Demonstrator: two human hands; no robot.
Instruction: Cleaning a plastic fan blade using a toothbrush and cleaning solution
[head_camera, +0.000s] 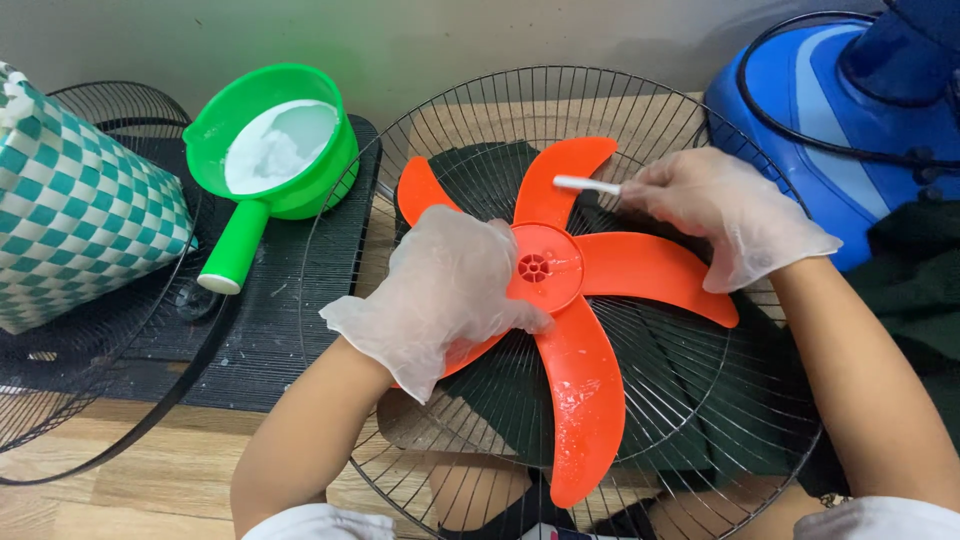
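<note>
An orange fan blade (585, 380) with several vanes lies flat on a round wire fan grille (700, 440). My left hand (440, 285), in a thin clear glove, presses down on the blade's left vane beside the hub (535, 266). My right hand (715, 205), also gloved, grips a small white brush (585, 184) whose tip rests on the upper vane. White soapy smears show on the lower vane.
A green plastic scoop (275, 150) holding white foamy water sits on a black mat at upper left. A teal-and-white checked bag (75, 205) stands at far left over a second wire grille (90, 440). A blue fan body (850, 110) lies at upper right.
</note>
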